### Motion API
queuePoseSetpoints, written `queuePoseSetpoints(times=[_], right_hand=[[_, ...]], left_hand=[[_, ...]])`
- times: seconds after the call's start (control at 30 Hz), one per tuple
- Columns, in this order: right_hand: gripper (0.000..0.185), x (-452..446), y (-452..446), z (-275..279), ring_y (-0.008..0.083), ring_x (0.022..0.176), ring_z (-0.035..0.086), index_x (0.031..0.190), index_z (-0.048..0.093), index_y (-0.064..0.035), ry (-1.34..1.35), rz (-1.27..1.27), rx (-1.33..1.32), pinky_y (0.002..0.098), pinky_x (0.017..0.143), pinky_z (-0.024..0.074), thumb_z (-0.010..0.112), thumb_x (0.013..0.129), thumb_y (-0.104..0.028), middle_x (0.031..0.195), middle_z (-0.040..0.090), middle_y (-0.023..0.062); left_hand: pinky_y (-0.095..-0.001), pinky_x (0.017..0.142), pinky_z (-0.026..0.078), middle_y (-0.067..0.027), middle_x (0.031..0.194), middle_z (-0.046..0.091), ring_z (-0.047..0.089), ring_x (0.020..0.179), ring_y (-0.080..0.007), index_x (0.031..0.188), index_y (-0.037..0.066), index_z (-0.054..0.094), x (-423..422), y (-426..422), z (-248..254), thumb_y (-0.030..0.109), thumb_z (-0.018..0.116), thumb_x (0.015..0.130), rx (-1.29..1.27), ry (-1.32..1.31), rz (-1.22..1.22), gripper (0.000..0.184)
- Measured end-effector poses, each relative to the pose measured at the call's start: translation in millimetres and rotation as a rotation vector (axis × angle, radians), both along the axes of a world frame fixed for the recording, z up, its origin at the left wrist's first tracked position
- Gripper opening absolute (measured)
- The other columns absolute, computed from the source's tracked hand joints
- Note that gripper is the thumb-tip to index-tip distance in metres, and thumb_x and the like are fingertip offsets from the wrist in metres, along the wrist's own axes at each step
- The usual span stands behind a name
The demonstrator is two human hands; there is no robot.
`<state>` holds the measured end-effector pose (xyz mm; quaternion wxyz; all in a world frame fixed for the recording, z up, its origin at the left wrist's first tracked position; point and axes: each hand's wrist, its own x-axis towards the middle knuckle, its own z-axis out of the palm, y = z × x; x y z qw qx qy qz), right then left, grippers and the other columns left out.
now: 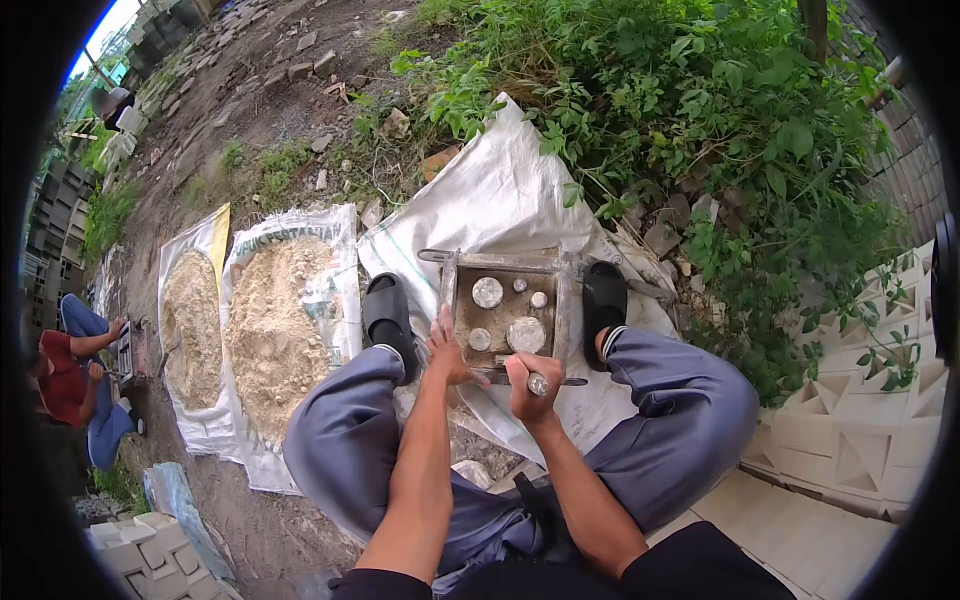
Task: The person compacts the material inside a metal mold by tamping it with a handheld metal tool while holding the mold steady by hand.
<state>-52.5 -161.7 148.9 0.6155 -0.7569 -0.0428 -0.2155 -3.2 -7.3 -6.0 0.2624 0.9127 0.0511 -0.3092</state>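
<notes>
A square mould frame (563,310) with long side bars lies on a white sack (490,200) between my feet. Inside it are several round, pale-dusted pieces, among them a large disc (526,335) and a smaller disc (487,292), with sandy material around them. My left hand (447,350) rests with fingers spread against the frame's near left corner. My right hand (533,388) is closed around a tool with a rounded handle (538,384), at the frame's near edge. The tool's working end is mostly hidden by the fist, so its kind is unclear.
Two opened sacks with sandy powder (280,310) lie to the left. Dark sandals (605,315) flank the frame. Leafy plants (680,120) grow ahead, and patterned pale blocks (860,400) stand right. Another person in a red shirt (65,375) works at far left.
</notes>
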Motion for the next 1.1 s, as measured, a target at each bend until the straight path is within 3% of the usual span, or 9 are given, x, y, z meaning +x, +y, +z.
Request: queuePoseSetpoints(times=[0.2, 0.37, 0.43, 0.6, 0.7, 0.8, 0.87, 0.93, 1.1], right_hand=[[0.03, -6.0, -4.6, 24.9, 0.0236, 0.042, 0.044, 0.058, 0.047, 0.0017, 0.252, 0.043, 0.017, 0.0377, 0.046, 0.0336, 0.057, 0.086, -0.006, 0.051, 0.044, 0.0118], [0.023, -15.9, -18.7, -19.0, 0.0209, 0.041, 0.049, 0.061, 0.054, 0.0028, -0.026, -0.144, -0.014, 0.031, 0.044, 0.0363, 0.052, 0.082, -0.005, 0.05, 0.05, 0.0074], [0.023, -3.4, -21.9, 12.4, 0.0173, 0.04, 0.048, 0.061, 0.052, 0.0026, 0.316, -0.125, 0.112, 0.0305, 0.043, 0.0353, 0.05, 0.083, -0.004, 0.051, 0.051, 0.0053], [0.026, -10.3, -33.8, -22.2, 0.0126, 0.047, 0.044, 0.061, 0.047, 0.0045, 0.04, -0.254, -0.076, 0.0344, 0.047, 0.032, 0.056, 0.083, -0.005, 0.051, 0.044, 0.009], [0.03, 5.5, -43.0, -18.6, 0.0094, 0.048, 0.039, 0.059, 0.043, 0.0032, 0.396, -0.194, 0.13, 0.0355, 0.045, 0.0272, 0.053, 0.084, -0.009, 0.05, 0.04, 0.0093], [0.031, -5.7, -42.4, 25.4, 0.0099, 0.048, 0.036, 0.06, 0.041, 0.0035, 0.332, -0.297, 0.28, 0.0357, 0.047, 0.0262, 0.053, 0.085, -0.011, 0.05, 0.038, 0.0097], [0.032, -7.0, -44.0, -14.7, 0.01, 0.049, 0.035, 0.06, 0.04, 0.0038, 0.193, -0.313, 0.155, 0.0353, 0.047, 0.0256, 0.054, 0.085, -0.01, 0.049, 0.035, 0.0082], [0.038, 11.0, -34.8, -14.3, 0.0066, 0.046, 0.033, 0.054, 0.037, -0.0007, 0.289, -0.376, 0.236, 0.0292, 0.046, 0.0235, 0.054, 0.086, -0.013, 0.048, 0.036, -0.0021], [0.029, 2.7, -30.6, 17.3, 0.0089, 0.049, 0.034, 0.061, 0.043, 0.0049, 0.372, -0.174, 0.22, 0.0366, 0.048, 0.0263, 0.054, 0.084, -0.009, 0.05, 0.037, 0.0063]], left_hand=[[-0.0593, 0.114, 0.027, -0.0278, 0.157, -0.004, 0.014, 0.142, -0.051, 0.147, 0.024, -0.033, 1.7, 1.2, -8.6, 0.041, 0.1, 0.031, -0.004, -0.089, -0.022, 0.177], [-0.0564, 0.116, 0.024, -0.0287, 0.157, -0.001, 0.014, 0.142, -0.051, 0.148, 0.022, -0.031, 0.5, 0.8, 2.5, 0.041, 0.1, 0.031, -0.018, -0.131, -0.026, 0.177], [-0.0561, 0.118, 0.012, -0.0287, 0.157, -0.008, 0.002, 0.145, -0.0498, 0.147, 0.01, -0.031, 3.4, 0.6, 9.8, 0.046, 0.099, 0.029, -0.011, 0.021, -0.043, 0.179], [-0.0554, 0.119, 0.011, -0.0278, 0.157, -0.009, 0.001, 0.145, -0.0491, 0.147, 0.009, -0.031, 0.4, 3.2, -1.2, 0.048, 0.098, 0.029, -0.033, -0.045, -0.067, 0.179], [-0.0551, 0.118, 0.017, -0.0261, 0.158, -0.008, 0.004, 0.145, -0.0485, 0.147, 0.013, -0.032, 2.6, -0.4, 3.4, 0.045, 0.099, 0.029, 0.021, -0.032, -0.075, 0.179], [-0.0545, 0.118, 0.023, -0.0265, 0.157, -0.005, 0.008, 0.144, -0.0485, 0.148, 0.018, -0.031, 1.9, -1.2, 6.3, 0.042, 0.1, 0.03, 0.018, -0.021, -0.028, 0.178], [-0.0546, 0.118, 0.022, -0.0265, 0.157, -0.004, 0.009, 0.144, -0.0489, 0.148, 0.018, -0.031, -4.8, 2.2, 2.1, 0.041, 0.1, 0.03, 0.011, -0.031, -0.023, 0.177], [-0.0546, 0.118, 0.022, -0.0264, 0.157, -0.003, 0.009, 0.144, -0.0492, 0.148, 0.019, -0.031, 2.3, -2.3, 9.3, 0.04, 0.1, 0.031, -0.011, -0.069, -0.024, 0.177], [-0.055, 0.118, 0.023, -0.0277, 0.157, -0.003, 0.012, 0.143, -0.0501, 0.148, 0.02, -0.032, 0.1, 0.5, 6.9, 0.039, 0.1, 0.032, 0.002, -0.014, -0.017, 0.176]])
